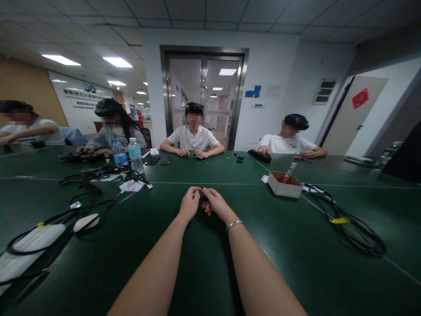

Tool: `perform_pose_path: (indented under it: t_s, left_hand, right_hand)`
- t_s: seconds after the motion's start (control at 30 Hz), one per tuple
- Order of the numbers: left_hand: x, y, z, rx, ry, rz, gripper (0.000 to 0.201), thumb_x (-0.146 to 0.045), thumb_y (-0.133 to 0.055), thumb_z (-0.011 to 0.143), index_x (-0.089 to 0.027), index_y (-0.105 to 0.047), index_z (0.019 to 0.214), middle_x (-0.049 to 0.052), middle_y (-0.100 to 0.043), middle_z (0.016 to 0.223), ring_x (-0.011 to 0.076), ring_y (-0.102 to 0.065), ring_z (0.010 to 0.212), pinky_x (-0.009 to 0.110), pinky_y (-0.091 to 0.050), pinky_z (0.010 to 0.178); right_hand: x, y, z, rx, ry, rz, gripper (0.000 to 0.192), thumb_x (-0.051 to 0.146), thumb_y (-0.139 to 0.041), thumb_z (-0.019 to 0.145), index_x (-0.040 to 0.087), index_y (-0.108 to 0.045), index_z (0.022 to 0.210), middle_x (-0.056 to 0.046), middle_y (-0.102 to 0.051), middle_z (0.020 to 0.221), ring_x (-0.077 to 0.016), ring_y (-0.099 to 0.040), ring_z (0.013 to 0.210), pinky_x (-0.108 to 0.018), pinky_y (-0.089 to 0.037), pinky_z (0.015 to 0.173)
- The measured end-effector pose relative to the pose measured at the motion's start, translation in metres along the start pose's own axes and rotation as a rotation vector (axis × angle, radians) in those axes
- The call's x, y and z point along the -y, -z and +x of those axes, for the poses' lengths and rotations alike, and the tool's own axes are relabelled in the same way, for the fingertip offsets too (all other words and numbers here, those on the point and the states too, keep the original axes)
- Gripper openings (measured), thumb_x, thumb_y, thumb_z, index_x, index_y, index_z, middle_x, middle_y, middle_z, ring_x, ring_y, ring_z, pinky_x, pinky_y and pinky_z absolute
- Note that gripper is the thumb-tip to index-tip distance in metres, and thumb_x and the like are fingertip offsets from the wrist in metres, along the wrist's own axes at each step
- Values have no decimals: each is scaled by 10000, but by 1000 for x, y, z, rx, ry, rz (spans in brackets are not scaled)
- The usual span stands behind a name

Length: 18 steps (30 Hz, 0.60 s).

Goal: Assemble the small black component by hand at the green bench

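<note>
Both of my hands are together over the green table, straight ahead of me. Between them is a small black object [204,198], mostly covered by the fingers, so its kind cannot be made out. The curled fingers of my left hand [190,204] close on its left side. My right hand [215,203] grips it from the right, thumb and fingers bent around it. A silver bracelet [234,225] circles the right wrist.
An open box [283,189] with a red-and-clear tube [289,172] stands right of my hands, beside coiled black cable [353,237]. To the left are tangled cables, a white mouse [87,223], a white power strip [31,250] and water bottles [135,156]. Several people sit across the table.
</note>
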<state>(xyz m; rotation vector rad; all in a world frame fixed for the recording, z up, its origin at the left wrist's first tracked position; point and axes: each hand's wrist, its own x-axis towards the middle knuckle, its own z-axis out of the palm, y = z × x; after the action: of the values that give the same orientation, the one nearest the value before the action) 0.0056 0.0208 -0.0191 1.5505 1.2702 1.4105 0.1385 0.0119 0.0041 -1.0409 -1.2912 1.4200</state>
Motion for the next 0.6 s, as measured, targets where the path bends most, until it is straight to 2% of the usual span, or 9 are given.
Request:
perform_pose_path:
  t_s: [0.07, 0.2, 0.3, 0.37, 0.43, 0.5, 0.6]
  left_hand:
    - [0, 0, 0, 11, -2, -7, 238, -318, -466, 869, -169, -582, 1015, 6, -593, 682, 129, -548, 585, 235, -425, 580]
    - [1, 0, 0, 8, -10, 37, 224, -283, -435, 877, -179, -578, 1013, 17, -607, 732, 131, -556, 624, 232, -414, 583]
    - [3, 0, 2, -2, -12, 74, 228, -278, -417, 881, -190, -582, 1012, 25, -616, 784, 131, -549, 635, 237, -417, 595]
    - [5, 0, 2, -6, -11, 79, 231, -276, -411, 883, -194, -582, 1013, 29, -621, 808, 134, -553, 651, 242, -426, 610]
    - [6, 0, 3, -6, -17, 68, 232, -265, -404, 883, -193, -581, 1015, 35, -627, 841, 138, -570, 696, 244, -438, 640]
    - [6, -1, 3, -14, -31, 62, 231, -253, -404, 881, -190, -584, 1011, 41, -631, 883, 140, -581, 744, 246, -446, 672]
    - [5, 0, 2, -17, -41, 77, 230, -254, -414, 875, -189, -592, 1007, 39, -631, 870, 142, -577, 742, 248, -441, 675]
  right_hand:
    - [0, -1, 1, -10, 10, -52, 161, 285, -539, 870, 164, -519, 974, 37, -554, 575, -78, -453, 308, -150, -354, 252]
    - [-2, 0, -1, -31, 65, 87, 291, 162, -684, 736, 178, -515, 971, 17, -590, 767, -81, -573, 461, -207, -542, 426]
    - [-2, 2, -2, -26, 2, 76, 182, 261, -638, 812, 149, -526, 901, 0, -565, 671, -104, -568, 439, -204, -511, 374]
    - [0, 3, -3, -11, -1, 94, 172, 230, -634, 805, 152, -534, 920, 0, -564, 680, -113, -579, 456, -206, -507, 369]
    - [1, 4, -4, 11, 31, 173, 316, 143, -678, 736, 183, -521, 1007, 5, -579, 769, -127, -630, 550, -226, -552, 453]
    - [2, 5, -4, 26, 27, 245, 391, 152, -696, 725, 205, -491, 1054, 9, -583, 799, -138, -652, 592, -247, -571, 514]
    - [0, 6, -3, 16, -27, 207, 242, 275, -628, 804, 175, -488, 974, 20, -549, 662, -124, -587, 446, -227, -515, 407]
